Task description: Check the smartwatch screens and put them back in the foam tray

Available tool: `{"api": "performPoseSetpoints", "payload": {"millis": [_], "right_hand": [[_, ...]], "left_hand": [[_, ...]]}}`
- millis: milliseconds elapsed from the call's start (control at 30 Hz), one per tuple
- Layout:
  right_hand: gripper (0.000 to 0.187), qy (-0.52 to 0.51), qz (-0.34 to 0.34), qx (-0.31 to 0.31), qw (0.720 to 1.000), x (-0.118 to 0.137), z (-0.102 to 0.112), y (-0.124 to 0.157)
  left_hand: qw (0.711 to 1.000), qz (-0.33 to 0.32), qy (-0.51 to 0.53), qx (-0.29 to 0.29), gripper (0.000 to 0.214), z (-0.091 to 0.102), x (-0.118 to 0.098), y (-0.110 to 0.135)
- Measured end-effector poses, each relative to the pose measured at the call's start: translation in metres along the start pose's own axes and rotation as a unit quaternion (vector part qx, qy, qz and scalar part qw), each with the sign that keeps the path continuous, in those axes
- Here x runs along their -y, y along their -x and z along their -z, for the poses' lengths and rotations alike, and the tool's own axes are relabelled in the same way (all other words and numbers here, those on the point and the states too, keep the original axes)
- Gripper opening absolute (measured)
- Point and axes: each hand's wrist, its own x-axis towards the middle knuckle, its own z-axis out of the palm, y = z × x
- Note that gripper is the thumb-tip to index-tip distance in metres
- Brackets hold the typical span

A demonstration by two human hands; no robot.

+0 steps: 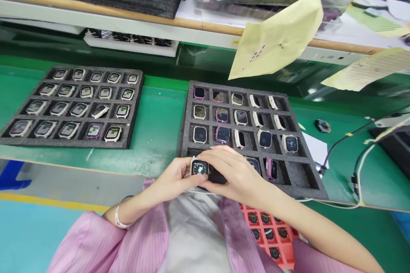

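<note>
Green workbench (163,136) runs across in front of you beneath a white shelf (137,23), where yellow paper (278,38) hangs down. Two dark foam trays of watches sit on it: the left tray (136,98) well off to your left, the right tray (303,175) just ahead of you and to your right.

Your smartwatch (199,167) is between your two hands, right at the front-left corner of the right tray. Its lit screen faces up toward you. From this angle the case looks nearly square, so you cannot tell its long axis with certainty.

Your left hand (179,175) comes in from the left and is clamped on the watch, thumb across the lower edge of the case. Your right hand (235,168) arches in from the right, over the tray's front row, with its fingertips at the watch's upper right edge; whether they grip or only steady it, you cannot tell.

Of the two, your right hand is the nearer to the tray's compartments. To its right, a purple-framed watch (271,168) stands on edge in the front row.
</note>
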Motion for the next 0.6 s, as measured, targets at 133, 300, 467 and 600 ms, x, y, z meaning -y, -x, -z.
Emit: {"api": "performPoseSetpoints", "payload": {"millis": [133,300,467,600], "right_hand": [[0.027,-0.012,0.0,-0.003,1.0,-0.0023,-0.0017,0.0011],[0.027,-0.006,0.006,-0.015,1.0,-0.0036,-0.0037,0.0022],[0.023,-0.001,0.012,-0.014,1.0,-0.0035,-0.004,0.0021],[0.022,-0.003,0.012,-0.015,1.0,-0.0035,-0.0042,0.0024]], "left_hand": [[1.0,0.014,-0.005,-0.01,0.036,-0.0009,-0.002,-0.0001],[1.0,0.011,-0.017,-0.01,0.035,-0.0012,-0.0024,0.0001],[0.999,0.006,-0.036,-0.013,0.036,-0.0009,0.0001,0.0004],[0.999,0.002,-0.044,-0.014,0.036,-0.001,0.0007,0.0005]]}}
